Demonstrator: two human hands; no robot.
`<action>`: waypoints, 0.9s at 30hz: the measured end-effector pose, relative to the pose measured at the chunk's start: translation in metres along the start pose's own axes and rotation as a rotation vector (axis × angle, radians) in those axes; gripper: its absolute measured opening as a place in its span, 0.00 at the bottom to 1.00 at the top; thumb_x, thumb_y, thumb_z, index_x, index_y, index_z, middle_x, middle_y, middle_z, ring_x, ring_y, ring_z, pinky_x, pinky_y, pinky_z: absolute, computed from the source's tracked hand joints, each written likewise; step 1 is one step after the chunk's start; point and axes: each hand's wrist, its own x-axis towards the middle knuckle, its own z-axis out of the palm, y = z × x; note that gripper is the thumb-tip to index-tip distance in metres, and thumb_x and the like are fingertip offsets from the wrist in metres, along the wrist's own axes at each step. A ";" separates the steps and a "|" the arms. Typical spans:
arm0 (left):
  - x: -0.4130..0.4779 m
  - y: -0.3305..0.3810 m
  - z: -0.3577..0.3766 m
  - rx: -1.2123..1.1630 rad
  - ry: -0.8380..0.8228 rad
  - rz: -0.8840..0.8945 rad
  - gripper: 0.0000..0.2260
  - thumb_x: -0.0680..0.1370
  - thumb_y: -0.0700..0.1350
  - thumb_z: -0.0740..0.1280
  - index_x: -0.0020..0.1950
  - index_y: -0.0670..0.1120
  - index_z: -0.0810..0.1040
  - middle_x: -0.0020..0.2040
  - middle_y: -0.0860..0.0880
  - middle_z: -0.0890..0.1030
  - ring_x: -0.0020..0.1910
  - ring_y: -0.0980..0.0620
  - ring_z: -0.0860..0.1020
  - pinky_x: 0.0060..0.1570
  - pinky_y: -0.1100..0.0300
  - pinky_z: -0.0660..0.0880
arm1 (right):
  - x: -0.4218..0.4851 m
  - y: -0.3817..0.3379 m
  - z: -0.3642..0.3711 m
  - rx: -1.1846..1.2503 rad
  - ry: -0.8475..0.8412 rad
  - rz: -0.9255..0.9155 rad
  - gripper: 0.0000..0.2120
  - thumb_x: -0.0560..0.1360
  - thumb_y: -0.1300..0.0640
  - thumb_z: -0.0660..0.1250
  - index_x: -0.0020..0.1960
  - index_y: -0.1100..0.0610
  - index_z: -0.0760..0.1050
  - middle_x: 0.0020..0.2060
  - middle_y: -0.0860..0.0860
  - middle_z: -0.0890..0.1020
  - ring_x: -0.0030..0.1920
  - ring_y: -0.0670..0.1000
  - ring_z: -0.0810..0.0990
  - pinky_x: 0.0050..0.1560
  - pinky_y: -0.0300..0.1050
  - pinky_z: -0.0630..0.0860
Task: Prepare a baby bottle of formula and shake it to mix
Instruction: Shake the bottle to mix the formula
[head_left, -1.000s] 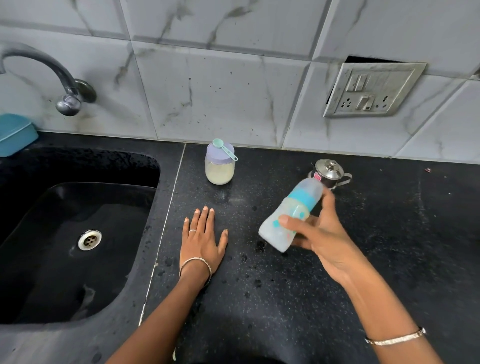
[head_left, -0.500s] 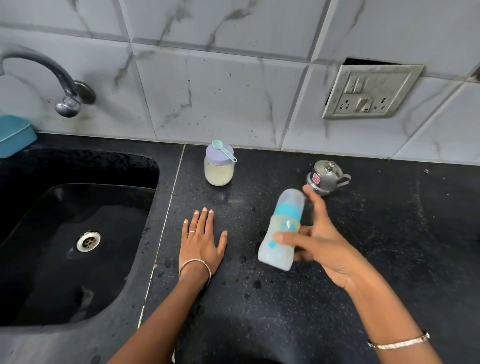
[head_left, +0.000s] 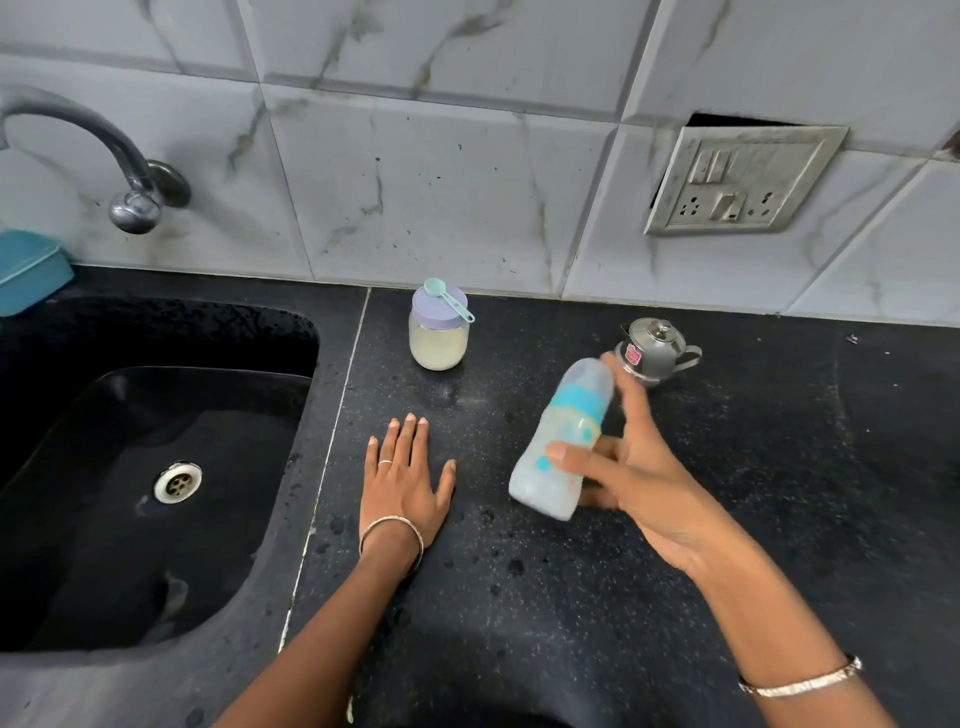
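right fingers (head_left: 566, 453): curled and clamped round the lower body of the bottle (head_left: 540, 483), which the right hand (head_left: 644, 488) holds above the bench (head_left: 571, 623).
bottle: capped, top leaning to 1 o'clock; half a second ago it was nearer upright, a second ago tipped further.
meaning: it rocks back and forth, so the shaking looks under way.
left hand (head_left: 402, 478): fingers straight, flat on the bench at 9 o'clock of the bottle, unmoved.
around: jar (head_left: 439, 343) at 11 o'clock, steel pot (head_left: 655, 343) at 1 o'clock.

black sink (head_left: 234, 415) left | tap (head_left: 130, 202) above it | blue box (head_left: 31, 270) far left | switch plate (head_left: 737, 182) on tiled wall (head_left: 441, 182)
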 end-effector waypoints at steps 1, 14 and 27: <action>0.000 0.000 0.000 -0.001 -0.001 0.001 0.36 0.78 0.65 0.39 0.82 0.47 0.55 0.82 0.48 0.56 0.82 0.48 0.51 0.80 0.48 0.46 | -0.003 -0.001 0.000 -0.051 -0.050 0.028 0.54 0.66 0.59 0.81 0.75 0.25 0.54 0.56 0.59 0.85 0.54 0.55 0.88 0.46 0.53 0.86; 0.000 0.001 -0.001 -0.006 -0.003 -0.004 0.37 0.78 0.65 0.39 0.82 0.47 0.54 0.82 0.49 0.56 0.82 0.49 0.51 0.80 0.49 0.45 | -0.001 -0.002 0.002 -0.024 0.006 0.053 0.58 0.62 0.58 0.84 0.77 0.26 0.54 0.53 0.61 0.86 0.53 0.57 0.88 0.50 0.58 0.86; 0.000 0.000 -0.001 -0.008 -0.010 -0.003 0.36 0.78 0.65 0.39 0.82 0.47 0.53 0.83 0.49 0.55 0.82 0.49 0.50 0.80 0.48 0.45 | 0.006 0.003 0.000 0.196 0.096 0.034 0.26 0.70 0.60 0.78 0.66 0.54 0.77 0.53 0.54 0.88 0.53 0.52 0.88 0.45 0.47 0.85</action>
